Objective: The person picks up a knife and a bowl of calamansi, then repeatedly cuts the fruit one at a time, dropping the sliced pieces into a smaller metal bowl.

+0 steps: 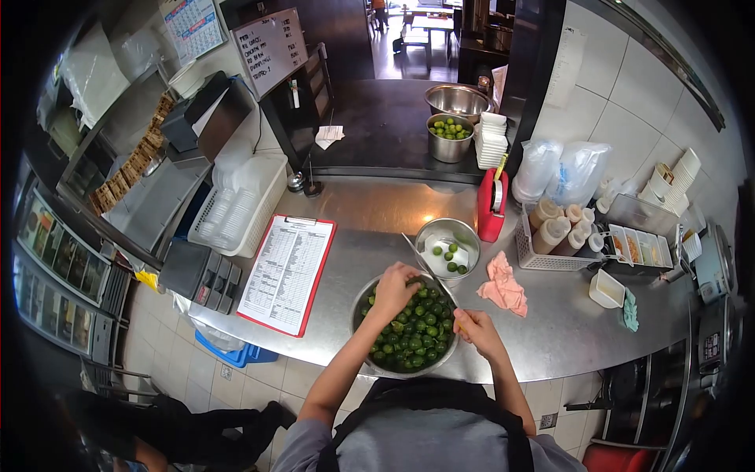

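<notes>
A wide metal bowl (410, 363) full of small green citrus fruits (406, 338) stands at the front edge of the steel counter. My left hand (395, 291) is over the bowl's upper left part, fingers bent down at the fruits; what they hold, if anything, is hidden. My right hand (476, 329), at the bowl's right rim, is closed round the handle of a knife (432, 273), whose long blade slants up and left across the bowl. Just beyond, a smaller metal bowl (429, 230) holds several green fruits on something white.
A red clipboard (287, 275) lies left, a pink cloth (502, 285) right. Behind stand a red tape dispenser (493, 208) and a pot of fruits (451, 148). A bottle basket (543, 258) is at the right. Another person (212, 429) in dark clothes is at the lower left.
</notes>
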### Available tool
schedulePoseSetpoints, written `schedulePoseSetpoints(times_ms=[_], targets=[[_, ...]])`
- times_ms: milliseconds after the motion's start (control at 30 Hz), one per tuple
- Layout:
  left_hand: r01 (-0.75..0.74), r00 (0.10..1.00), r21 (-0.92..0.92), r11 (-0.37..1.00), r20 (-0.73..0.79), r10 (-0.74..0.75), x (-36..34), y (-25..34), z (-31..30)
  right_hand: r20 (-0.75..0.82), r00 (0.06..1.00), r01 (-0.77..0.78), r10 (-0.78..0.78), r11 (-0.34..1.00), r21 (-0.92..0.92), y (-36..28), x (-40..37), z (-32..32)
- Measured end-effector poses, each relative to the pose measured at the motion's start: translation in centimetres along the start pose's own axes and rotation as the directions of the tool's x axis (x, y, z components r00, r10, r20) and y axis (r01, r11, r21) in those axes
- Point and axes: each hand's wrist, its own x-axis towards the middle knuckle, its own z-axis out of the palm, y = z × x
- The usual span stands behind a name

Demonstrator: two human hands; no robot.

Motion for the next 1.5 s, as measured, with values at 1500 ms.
schedulePoseSetpoints(times_ms=[1500], targets=[[0.532,0.832,-0.846,0.048,0.511,-0.216,-8.7,3.7,-2.1,0.293,0.954,0.034,-0.062,0.994,0.100,-3.0,1.8,0.7]])
